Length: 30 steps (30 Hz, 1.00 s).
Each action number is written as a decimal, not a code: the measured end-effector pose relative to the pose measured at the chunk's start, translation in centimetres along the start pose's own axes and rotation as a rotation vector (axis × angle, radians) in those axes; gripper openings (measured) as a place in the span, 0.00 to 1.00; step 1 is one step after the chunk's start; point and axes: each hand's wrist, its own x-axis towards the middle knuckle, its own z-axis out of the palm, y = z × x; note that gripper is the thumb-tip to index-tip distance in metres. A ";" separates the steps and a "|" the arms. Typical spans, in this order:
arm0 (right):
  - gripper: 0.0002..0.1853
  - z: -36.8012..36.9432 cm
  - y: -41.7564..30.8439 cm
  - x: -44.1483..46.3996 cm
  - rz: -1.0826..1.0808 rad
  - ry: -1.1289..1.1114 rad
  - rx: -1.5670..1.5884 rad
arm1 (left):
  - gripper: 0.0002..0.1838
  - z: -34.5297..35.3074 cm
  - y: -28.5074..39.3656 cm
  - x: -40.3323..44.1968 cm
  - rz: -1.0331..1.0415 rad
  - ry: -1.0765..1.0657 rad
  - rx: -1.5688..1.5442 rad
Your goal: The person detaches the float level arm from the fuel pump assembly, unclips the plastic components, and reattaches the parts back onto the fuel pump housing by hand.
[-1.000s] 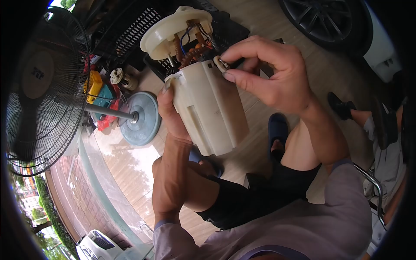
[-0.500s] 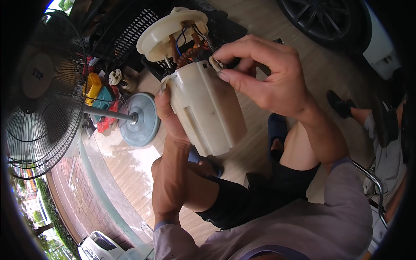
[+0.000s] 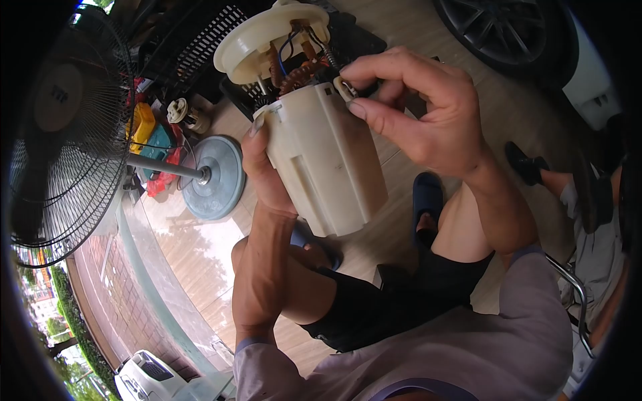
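Observation:
A cream plastic fuel pump assembly [image 3: 326, 164] is held up in front of me, slightly tilted. Its round flange [image 3: 267, 41] sits above the body, joined by a brown corrugated hose [image 3: 301, 75] and thin blue and black wires. My left hand [image 3: 266, 164] grips the body from the left, thumb on the upper edge, with its other fingers hidden behind. At the upper right edge of the body, my right hand [image 3: 424, 110] pinches a small light-coloured piece [image 3: 346, 89] between thumb and forefinger. Whether that piece is attached to the body I cannot tell.
A standing fan [image 3: 63, 134] with a round grey base [image 3: 212, 177] is at left. Behind it are a black crate [image 3: 207, 40], a yellow item [image 3: 141, 125] and another pump-like part [image 3: 187, 115]. A car wheel [image 3: 505, 37] is upper right; another person's leg and shoe [image 3: 525, 162] are at right.
The fuel pump assembly and both hands have shifted slightly right in view. My right hand still pinches the small piece at the body's upper edge.

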 end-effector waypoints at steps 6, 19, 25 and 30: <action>0.18 0.0 -0.3 0.1 0.035 -0.008 -0.012 | 0.43 0.2 0.0 0.1 0.042 0.028 0.078; 0.17 0.1 0.1 0.2 -0.040 -0.006 -0.059 | 0.41 0.1 0.0 0.0 0.048 0.016 0.036; 0.16 0.0 0.0 0.2 -0.026 -0.029 -0.061 | 0.38 0.3 0.1 0.1 0.053 0.010 0.044; 0.15 0.1 0.4 0.2 -0.046 -0.029 -0.056 | 0.36 0.2 -0.1 0.3 0.059 0.032 0.049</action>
